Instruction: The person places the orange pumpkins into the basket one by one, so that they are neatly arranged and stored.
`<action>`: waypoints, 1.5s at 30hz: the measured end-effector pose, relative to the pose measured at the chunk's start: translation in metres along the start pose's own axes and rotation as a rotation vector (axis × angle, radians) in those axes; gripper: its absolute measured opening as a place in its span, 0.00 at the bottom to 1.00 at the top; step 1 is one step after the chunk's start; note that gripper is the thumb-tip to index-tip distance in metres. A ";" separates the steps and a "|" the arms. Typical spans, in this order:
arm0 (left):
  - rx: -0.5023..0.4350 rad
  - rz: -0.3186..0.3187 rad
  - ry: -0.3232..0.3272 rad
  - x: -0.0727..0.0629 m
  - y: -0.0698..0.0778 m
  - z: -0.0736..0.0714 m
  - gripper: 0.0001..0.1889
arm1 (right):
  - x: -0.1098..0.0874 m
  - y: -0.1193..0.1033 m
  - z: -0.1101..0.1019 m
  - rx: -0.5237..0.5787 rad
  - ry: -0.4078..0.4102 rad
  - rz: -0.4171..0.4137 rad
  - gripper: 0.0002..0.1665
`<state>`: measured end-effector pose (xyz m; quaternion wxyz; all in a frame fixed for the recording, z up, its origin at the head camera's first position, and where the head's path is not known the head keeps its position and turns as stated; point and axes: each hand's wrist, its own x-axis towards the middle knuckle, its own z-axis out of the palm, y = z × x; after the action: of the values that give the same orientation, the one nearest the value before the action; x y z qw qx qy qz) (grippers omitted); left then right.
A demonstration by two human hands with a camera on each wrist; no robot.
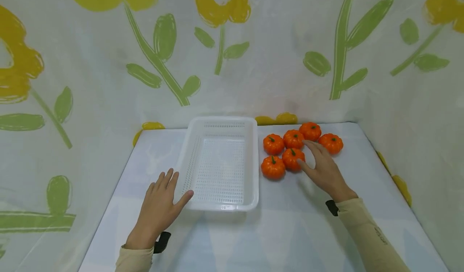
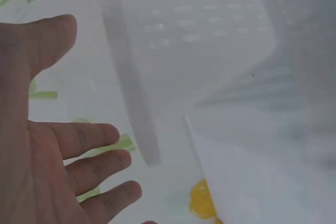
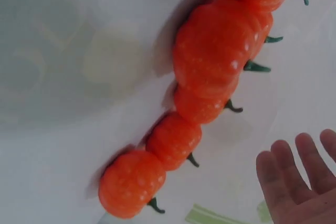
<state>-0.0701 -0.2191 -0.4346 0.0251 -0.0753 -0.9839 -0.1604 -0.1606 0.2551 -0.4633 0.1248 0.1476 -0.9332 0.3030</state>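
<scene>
A white perforated plastic basket [image 1: 224, 206] stands in the middle of the table. My left hand [image 1: 159, 207] is at its front left corner, fingers straight and thumb spread, holding nothing. In the left wrist view, the basket's wall [image 2: 163, 82] is beyond the fingers of that hand [image 2: 68, 166]. Several small orange pumpkins [image 1: 273, 167] with green stems cluster right of the basket. Over their right side reaches my right hand [image 1: 324, 171], its thumb overlapping a front pumpkin [image 1: 291, 159] in the head view. The right wrist view shows its empty fingers [image 3: 310, 161] apart from the pumpkins [image 3: 210, 48].
The pumpkins and basket rest on a pale table [image 1: 290, 231]. A white curtain [image 1: 253, 90] with yellow flowers and green leaves hangs behind the table and down both sides, close to its edges.
</scene>
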 end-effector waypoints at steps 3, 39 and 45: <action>-0.015 0.012 0.020 -0.008 -0.006 0.006 0.47 | 0.002 -0.006 0.008 0.029 -0.046 0.012 0.40; -0.027 -0.002 0.036 -0.019 -0.014 0.019 0.52 | 0.010 -0.033 0.075 -0.160 -0.159 -0.011 0.45; -0.032 -0.024 0.005 -0.019 -0.015 0.020 0.52 | 0.006 -0.038 0.080 -0.061 -0.203 -0.001 0.46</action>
<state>-0.0538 -0.2294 -0.4598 0.0243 -0.0635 -0.9819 -0.1768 -0.1641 0.1762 -0.5043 0.0341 0.1740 -0.9498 0.2577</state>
